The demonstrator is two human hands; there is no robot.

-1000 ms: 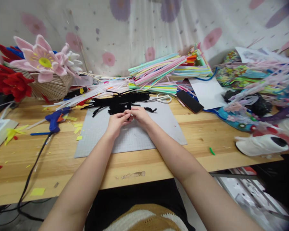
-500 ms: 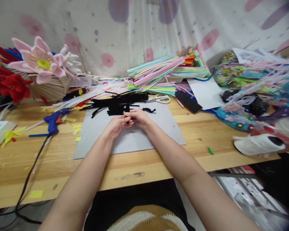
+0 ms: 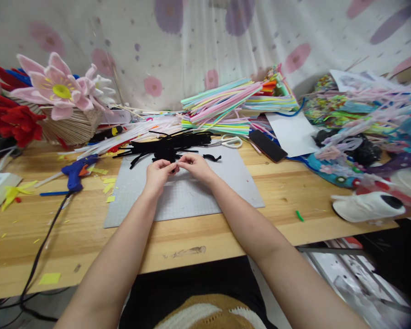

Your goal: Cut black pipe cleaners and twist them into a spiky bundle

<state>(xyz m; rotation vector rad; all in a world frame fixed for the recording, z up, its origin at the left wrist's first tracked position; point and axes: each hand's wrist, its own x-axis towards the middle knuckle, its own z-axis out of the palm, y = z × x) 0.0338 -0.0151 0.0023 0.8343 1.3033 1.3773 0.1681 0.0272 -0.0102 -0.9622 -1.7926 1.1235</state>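
Observation:
Over the grey cutting mat (image 3: 205,198), my left hand (image 3: 160,174) and my right hand (image 3: 196,168) meet with fingertips pinched together. Between them is a short black pipe cleaner piece (image 3: 169,154), mostly hidden by my fingers and hard to tell from the black pieces behind. Just beyond lies a bundle of long black pipe cleaners (image 3: 171,142) across the mat's far edge. A small curled black piece (image 3: 212,157) rests right of my right hand. Scissors with white handles (image 3: 231,141) lie behind it.
A blue glue gun (image 3: 76,173) with its cord is on the left, near yellow scraps (image 3: 109,187). Pink felt flowers (image 3: 60,89) stand behind it. Pastel pipe cleaners (image 3: 226,100) are heaped at the back. To the right are a phone (image 3: 267,146) and a white roll (image 3: 366,206).
My left hand has shifted slightly left and its fingers have turned up. The black piece that stood upright between my hands now sits further left, more hidden. My right hand barely moved.

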